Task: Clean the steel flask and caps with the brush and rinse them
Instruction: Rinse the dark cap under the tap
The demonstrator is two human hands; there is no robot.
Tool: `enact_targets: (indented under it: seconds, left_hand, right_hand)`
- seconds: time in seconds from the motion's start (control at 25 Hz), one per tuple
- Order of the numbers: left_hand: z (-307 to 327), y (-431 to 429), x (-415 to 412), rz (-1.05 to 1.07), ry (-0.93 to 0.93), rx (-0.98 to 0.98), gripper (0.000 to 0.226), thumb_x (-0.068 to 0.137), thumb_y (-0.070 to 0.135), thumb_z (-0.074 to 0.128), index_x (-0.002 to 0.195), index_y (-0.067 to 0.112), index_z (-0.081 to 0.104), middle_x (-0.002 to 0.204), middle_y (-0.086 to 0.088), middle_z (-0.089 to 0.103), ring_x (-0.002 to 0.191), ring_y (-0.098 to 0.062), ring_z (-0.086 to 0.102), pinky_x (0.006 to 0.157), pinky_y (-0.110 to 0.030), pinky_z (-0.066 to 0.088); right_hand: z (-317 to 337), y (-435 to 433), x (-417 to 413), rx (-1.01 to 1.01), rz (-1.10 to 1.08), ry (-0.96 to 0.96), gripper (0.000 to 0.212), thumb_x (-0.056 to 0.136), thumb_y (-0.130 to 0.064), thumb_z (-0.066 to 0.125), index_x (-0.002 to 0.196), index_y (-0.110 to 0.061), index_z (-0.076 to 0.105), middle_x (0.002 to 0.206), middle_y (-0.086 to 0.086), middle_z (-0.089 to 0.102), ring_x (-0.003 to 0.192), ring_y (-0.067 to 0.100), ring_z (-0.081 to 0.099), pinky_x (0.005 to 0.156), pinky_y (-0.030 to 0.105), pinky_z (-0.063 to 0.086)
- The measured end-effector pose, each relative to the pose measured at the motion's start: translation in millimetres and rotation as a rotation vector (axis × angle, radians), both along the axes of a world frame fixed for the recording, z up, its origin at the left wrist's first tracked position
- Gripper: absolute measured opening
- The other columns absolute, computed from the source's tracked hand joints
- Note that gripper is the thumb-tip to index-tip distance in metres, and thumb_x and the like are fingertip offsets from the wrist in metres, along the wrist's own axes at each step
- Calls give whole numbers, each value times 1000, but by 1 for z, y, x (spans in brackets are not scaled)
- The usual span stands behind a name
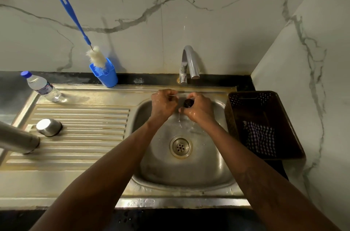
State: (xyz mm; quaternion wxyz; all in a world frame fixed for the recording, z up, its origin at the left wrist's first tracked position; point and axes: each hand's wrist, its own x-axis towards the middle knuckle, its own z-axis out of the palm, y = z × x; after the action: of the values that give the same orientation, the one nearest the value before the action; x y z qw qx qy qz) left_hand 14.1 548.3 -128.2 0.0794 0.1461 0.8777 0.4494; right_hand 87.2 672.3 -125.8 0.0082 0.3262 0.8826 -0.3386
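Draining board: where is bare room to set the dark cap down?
The ribs between the steel cap and the basin are bare, as is the flat strip in front. The left end is crowded: flask, steel cap, water bottle.

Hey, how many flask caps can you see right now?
2. The steel cap sits on the drainboard; the dark cap is gripped in the right hand over the sink. The left hand may hide another.

Above the sink the right grip holds a small dark cap; the left grip curls just beside it, at its nine o'clock.
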Motion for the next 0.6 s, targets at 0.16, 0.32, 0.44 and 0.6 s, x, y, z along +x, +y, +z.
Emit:
enact_targets:
  seconds: [0.16, 0.32, 0.44, 0.6]
  left_hand:
    - [5, -22, 15, -24, 133, 2, 31, 98, 21, 71, 129, 18, 70, 113, 2, 76, 99, -8, 68, 97, 5, 24]
    - [-15, -46, 22, -184, 49, -237, 24, 92, 18, 75, 115, 22, 75, 113, 0, 75, 111, -15, 67, 93, -16, 42]
    - [-21, -62, 26, -115, -23, -239, 28, 87, 18, 79, 114, 20, 76, 117, 1, 75, 114, -17, 67, 94, -24, 50]
    - [-15, -79, 35, 12, 29, -185, 37, 86, 15, 79, 123, 16, 74, 116, -3, 76, 108, -20, 71, 89, -27, 55]
  right_hand:
    - [1, -15, 12, 305, 114, 419, 67, 82, -45, 83, 140, -28, 54, 129, 4, 68, 119, 24, 61, 97, 38, 55]
    - [-29, -14, 26, 112, 104, 150, 49, 76, -36, 90, 118, -20, 70, 110, 6, 73, 106, 25, 69, 91, 34, 57]
    - [-31, -24, 34, 46, 104, 295, 64, 81, -38, 86, 136, -20, 60, 128, 8, 68, 118, 25, 63, 99, 35, 53]
    - [-23, -31, 23, 15, 166, 257, 59, 75, -45, 89, 124, -19, 68, 116, 6, 72, 109, 22, 67, 93, 33, 56]
